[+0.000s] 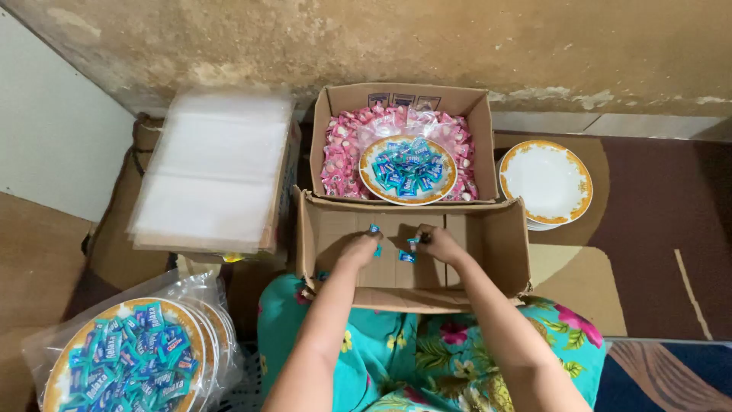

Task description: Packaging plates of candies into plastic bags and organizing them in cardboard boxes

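Note:
My left hand [360, 248] reaches into an open cardboard box [496, 252] on my lap and pinches a small blue wrapped candy [374, 229]. My right hand [438, 243] is in the same box, fingers closed on another blue candy [413, 241]. A third blue candy [406, 257] lies on the box floor between my hands. Behind stands a second cardboard box [326, 130] filled with pink wrapped candies [339, 152], and a gold-rimmed plate [366, 164] heaped with blue candies [408, 168] rests on top of them.
A stack of clear plastic bags [213, 164] lies on a box at the left. Empty white plates with gold rims [546, 183] sit at the right. A bagged plate of blue candies [126, 358] is at the lower left. A stained wall runs along the back.

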